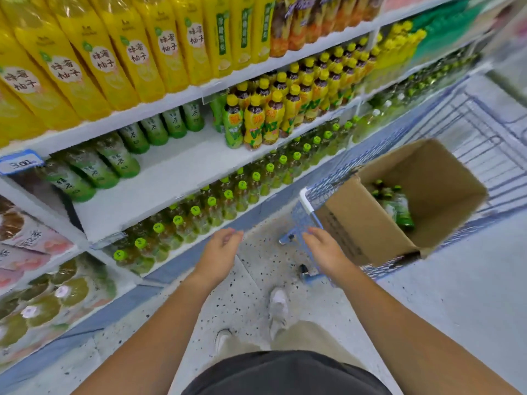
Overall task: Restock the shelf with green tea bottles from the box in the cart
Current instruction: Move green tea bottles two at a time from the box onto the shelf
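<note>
An open cardboard box stands in the blue wire cart at the right, with a few green tea bottles lying at its bottom. On the middle shelf a row of green tea bottles stands at the back, with bare white shelf in front of them. My left hand hangs empty in front of the shelf edge, fingers loosely curled. My right hand hovers empty by the cart's near corner, just left of the box.
Yellow bottles fill the right part of the middle shelf. Green-capped bottles pack the shelf below, and tall yellow bottles the one above. My feet stand on speckled floor between shelf and cart.
</note>
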### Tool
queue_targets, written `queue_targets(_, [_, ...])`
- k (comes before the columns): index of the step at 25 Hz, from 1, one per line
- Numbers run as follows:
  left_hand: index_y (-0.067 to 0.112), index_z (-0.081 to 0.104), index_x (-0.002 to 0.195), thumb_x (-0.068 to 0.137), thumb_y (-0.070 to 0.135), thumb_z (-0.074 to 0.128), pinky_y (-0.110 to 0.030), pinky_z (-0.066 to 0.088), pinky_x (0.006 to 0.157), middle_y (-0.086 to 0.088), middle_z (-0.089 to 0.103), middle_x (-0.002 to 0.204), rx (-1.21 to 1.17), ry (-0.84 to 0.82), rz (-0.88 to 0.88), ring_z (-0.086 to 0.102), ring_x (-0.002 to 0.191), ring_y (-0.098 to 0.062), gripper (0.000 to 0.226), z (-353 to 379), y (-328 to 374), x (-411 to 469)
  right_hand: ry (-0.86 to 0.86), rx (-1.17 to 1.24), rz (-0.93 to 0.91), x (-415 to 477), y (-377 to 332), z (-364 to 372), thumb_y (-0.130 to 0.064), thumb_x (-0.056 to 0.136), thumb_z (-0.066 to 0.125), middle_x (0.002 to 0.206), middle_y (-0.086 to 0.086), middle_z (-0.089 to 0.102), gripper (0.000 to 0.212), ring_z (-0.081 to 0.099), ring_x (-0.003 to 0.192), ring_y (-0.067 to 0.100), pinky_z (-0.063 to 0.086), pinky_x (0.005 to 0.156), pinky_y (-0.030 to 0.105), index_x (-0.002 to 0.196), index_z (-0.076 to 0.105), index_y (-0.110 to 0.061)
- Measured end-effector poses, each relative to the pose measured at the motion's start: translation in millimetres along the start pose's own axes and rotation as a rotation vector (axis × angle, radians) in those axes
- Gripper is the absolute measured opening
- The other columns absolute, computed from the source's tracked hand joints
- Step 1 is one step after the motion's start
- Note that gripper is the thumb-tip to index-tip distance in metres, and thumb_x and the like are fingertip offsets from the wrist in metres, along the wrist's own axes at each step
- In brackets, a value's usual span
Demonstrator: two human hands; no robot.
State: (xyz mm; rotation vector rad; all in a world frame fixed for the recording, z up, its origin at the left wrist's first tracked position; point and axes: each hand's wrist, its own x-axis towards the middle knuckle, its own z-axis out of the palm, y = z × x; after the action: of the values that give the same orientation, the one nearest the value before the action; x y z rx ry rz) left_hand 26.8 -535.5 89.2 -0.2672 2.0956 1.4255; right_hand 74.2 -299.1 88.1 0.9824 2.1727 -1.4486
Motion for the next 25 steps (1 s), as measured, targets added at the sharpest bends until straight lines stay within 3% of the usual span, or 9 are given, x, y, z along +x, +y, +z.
queue_targets(2, [0.022, 0.05, 0.143, 0.101, 0.051, 0.047, -0.031, 0.034, 0.095, 0.005, 0.049, 0.142, 0.009, -0.059, 0.021, 0.047, 0.119, -0.011, 0.051, 16.4, 12.1, -3.7, 0.062, 0.021, 0.006, -11.4, 14.2, -21.5, -0.04, 0.102, 0.048, 0.15, 0.005, 0.045, 0.05, 0.048, 0.128, 0.022, 0.039, 0.108, 0.043, 0.146, 0.043, -0.017])
queue_targets(6, [0.024, 0.051, 0.142, 0.101, 0.051, 0.047, -0.035, 0.038, 0.099, 0.002, 0.05, 0.143, 0.035, -0.173, 0.067, 0.048, 0.128, -0.017, 0.049, 62.0, 43.8, -6.5, 0.155, 0.113, 0.034, -19.0, 35.6, -81.7, -0.053, 0.094, 0.052, 0.151, 0.003, 0.044, 0.069, 0.048, 0.134, 0.024, 0.041, 0.11, 0.047, 0.153, 0.031, -0.021])
queue_targets(9, [0.025, 0.054, 0.137, 0.098, 0.055, 0.049, -0.034, 0.04, 0.095, 0.001, 0.054, 0.138, 0.058, -0.211, 0.113, 0.052, 0.123, -0.017, 0.049, 109.6, 75.4, -6.3, 0.206, 0.16, 0.043, -10.6, 48.5, -138.5, -0.053, 0.095, 0.051, 0.148, -0.001, 0.045, 0.064, 0.05, 0.13, 0.024, 0.042, 0.107, 0.047, 0.15, 0.034, -0.025])
queue_targets(12, [0.027, 0.054, 0.136, 0.098, 0.056, 0.049, -0.033, 0.04, 0.094, 0.007, 0.055, 0.133, 0.062, -0.224, 0.133, 0.053, 0.118, -0.013, 0.048, 164.9, 108.8, -1.9, 0.208, 0.156, 0.038, 6.2, 58.3, -195.1, -0.049, 0.097, 0.048, 0.14, 0.001, 0.051, 0.057, 0.053, 0.122, 0.023, 0.045, 0.101, 0.044, 0.147, 0.039, -0.024])
queue_targets(17, [0.026, 0.049, 0.141, 0.099, 0.058, 0.047, -0.029, 0.04, 0.086, 0.007, 0.052, 0.137, 0.029, -0.216, 0.104, 0.052, 0.113, -0.011, 0.053, 275.0, 159.5, 10.0, 0.152, 0.189, 0.069, 51.0, 88.4, -275.2, -0.046, 0.096, 0.05, 0.143, 0.002, 0.05, 0.057, 0.05, 0.128, 0.023, 0.04, 0.11, 0.048, 0.147, 0.039, -0.024])
queue_targets(20, [0.026, 0.051, 0.137, 0.097, 0.062, 0.047, -0.037, 0.044, 0.095, 0.006, 0.055, 0.134, 0.003, -0.216, 0.057, 0.054, 0.115, -0.014, 0.054, 331.7, 177.5, 25.4, 0.115, 0.189, 0.117, 76.6, 104.4, -310.4, -0.046, 0.096, 0.051, 0.137, 0.001, 0.053, 0.054, 0.053, 0.125, 0.023, 0.043, 0.108, 0.047, 0.145, 0.042, -0.024])
queue_targets(23, [0.022, 0.049, 0.141, 0.096, 0.062, 0.048, -0.037, 0.041, 0.098, 0.004, 0.054, 0.137, -0.029, -0.245, 0.023, 0.053, 0.117, -0.014, 0.06, 373.5, 191.2, 44.0, 0.109, 0.164, 0.151, 107.0, 120.0, -337.7, -0.058, 0.081, 0.056, 0.125, 0.001, 0.061, 0.07, 0.059, 0.116, 0.022, 0.046, 0.105, 0.049, 0.142, 0.046, -0.024])
queue_targets(25, [0.021, 0.047, 0.141, 0.095, 0.064, 0.047, -0.037, 0.042, 0.095, 0.005, 0.055, 0.13, -0.001, -0.245, -0.011, 0.056, 0.108, -0.01, 0.062, 393.7, 197.7, 62.0, 0.121, 0.13, 0.163, 133.8, 135.8, -351.1, -0.065, 0.072, 0.057, 0.113, 0.0, 0.065, 0.079, 0.062, 0.109, 0.021, 0.047, 0.103, 0.051, 0.139, 0.049, -0.025])
